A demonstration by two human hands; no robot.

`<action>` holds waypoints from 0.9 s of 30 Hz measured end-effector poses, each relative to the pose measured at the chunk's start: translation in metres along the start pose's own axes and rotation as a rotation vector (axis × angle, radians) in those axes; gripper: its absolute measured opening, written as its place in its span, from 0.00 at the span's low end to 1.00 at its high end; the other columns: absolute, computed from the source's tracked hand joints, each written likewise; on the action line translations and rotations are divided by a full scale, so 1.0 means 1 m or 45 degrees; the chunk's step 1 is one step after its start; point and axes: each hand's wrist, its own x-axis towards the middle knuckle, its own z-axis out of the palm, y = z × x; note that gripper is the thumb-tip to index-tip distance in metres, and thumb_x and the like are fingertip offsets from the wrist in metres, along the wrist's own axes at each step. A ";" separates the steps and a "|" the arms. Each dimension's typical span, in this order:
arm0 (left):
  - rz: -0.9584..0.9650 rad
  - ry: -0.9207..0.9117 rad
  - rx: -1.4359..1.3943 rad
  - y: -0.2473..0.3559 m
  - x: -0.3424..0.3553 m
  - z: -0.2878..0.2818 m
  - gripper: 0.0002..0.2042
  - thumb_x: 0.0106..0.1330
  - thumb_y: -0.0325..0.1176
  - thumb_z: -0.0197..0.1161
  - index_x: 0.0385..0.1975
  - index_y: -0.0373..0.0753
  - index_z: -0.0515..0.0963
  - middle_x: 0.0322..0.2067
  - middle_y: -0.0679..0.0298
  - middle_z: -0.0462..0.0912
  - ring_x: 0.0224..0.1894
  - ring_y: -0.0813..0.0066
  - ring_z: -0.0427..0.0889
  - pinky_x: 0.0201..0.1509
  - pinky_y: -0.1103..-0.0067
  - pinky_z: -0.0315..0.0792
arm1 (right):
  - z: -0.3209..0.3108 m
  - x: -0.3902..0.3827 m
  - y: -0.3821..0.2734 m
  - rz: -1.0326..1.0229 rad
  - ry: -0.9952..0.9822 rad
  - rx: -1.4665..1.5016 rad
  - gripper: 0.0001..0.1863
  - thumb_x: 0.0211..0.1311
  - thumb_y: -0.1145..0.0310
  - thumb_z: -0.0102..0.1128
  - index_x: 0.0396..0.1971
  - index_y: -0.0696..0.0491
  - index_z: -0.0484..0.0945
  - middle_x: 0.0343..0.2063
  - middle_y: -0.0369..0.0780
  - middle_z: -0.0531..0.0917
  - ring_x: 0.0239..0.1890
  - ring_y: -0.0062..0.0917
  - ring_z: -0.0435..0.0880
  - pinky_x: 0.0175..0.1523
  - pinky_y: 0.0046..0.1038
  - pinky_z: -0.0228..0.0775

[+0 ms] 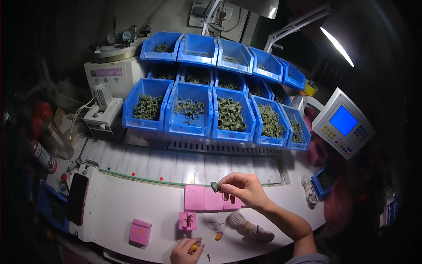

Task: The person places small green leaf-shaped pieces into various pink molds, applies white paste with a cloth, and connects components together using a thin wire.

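Note:
My right hand (244, 189) is raised over the middle of the table, its thumb and fingertips pinching a small dark green ring-like piece (215, 187). Below it lies a row of pink rubber blocks (194, 198). At the front edge my left hand (187, 251) has its fingers curled around a small yellow-handled tool (193, 248), mostly hidden in the grip. Just beyond that hand sits a smaller pink block (187, 221) with a dark reddish hollow in its top. Another pink block (140, 232) stands to the left.
Blue bins (189, 110) of green pieces are stacked at the back. A grey cloth bundle (239, 222), a thin dark loop (216, 227) and a small yellow object (218, 236) lie nearby. At right is a control panel (343, 122); at left, a phone (78, 199) and spray can (44, 157).

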 end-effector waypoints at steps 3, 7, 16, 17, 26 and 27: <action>0.076 0.018 0.034 0.002 0.002 0.000 0.10 0.52 0.26 0.65 0.34 0.37 0.79 0.28 0.60 0.77 0.28 0.67 0.78 0.33 0.77 0.72 | -0.008 0.001 -0.006 -0.039 0.022 -0.094 0.08 0.59 0.74 0.55 0.36 0.61 0.77 0.26 0.37 0.80 0.25 0.16 0.78 0.24 0.16 0.69; 0.087 0.000 0.011 0.005 0.006 0.001 0.09 0.52 0.26 0.65 0.34 0.36 0.79 0.26 0.59 0.77 0.26 0.65 0.76 0.31 0.75 0.71 | -0.031 0.004 -0.014 -0.063 0.144 -0.223 0.08 0.57 0.75 0.55 0.37 0.59 0.77 0.24 0.36 0.80 0.23 0.14 0.78 0.22 0.15 0.67; 0.215 0.070 0.086 -0.005 0.007 0.006 0.07 0.52 0.25 0.65 0.31 0.34 0.79 0.22 0.60 0.73 0.21 0.67 0.71 0.27 0.74 0.67 | -0.160 0.104 -0.069 -0.185 0.685 -0.353 0.09 0.52 0.79 0.55 0.34 0.62 0.77 0.22 0.39 0.80 0.20 0.18 0.78 0.21 0.16 0.68; 0.233 0.081 0.082 -0.004 0.005 0.006 0.07 0.52 0.25 0.65 0.31 0.34 0.79 0.22 0.60 0.73 0.21 0.67 0.71 0.27 0.74 0.67 | -0.177 0.125 -0.068 -0.215 0.771 -0.349 0.11 0.52 0.80 0.54 0.37 0.63 0.76 0.24 0.40 0.81 0.20 0.19 0.79 0.22 0.16 0.69; 0.104 0.099 0.088 -0.003 -0.002 0.000 0.07 0.51 0.26 0.65 0.30 0.36 0.79 0.25 0.59 0.76 0.21 0.67 0.72 0.26 0.75 0.68 | -0.170 0.114 -0.043 -0.597 0.991 -0.528 0.18 0.54 0.84 0.41 0.44 0.62 0.75 0.36 0.46 0.82 0.30 0.24 0.83 0.30 0.20 0.74; 0.044 0.068 0.095 -0.005 -0.003 0.001 0.07 0.51 0.26 0.65 0.31 0.36 0.79 0.26 0.59 0.76 0.22 0.67 0.73 0.26 0.75 0.68 | -0.150 0.094 -0.043 -0.601 0.930 -0.581 0.15 0.56 0.82 0.43 0.41 0.62 0.77 0.32 0.44 0.83 0.30 0.23 0.83 0.30 0.18 0.73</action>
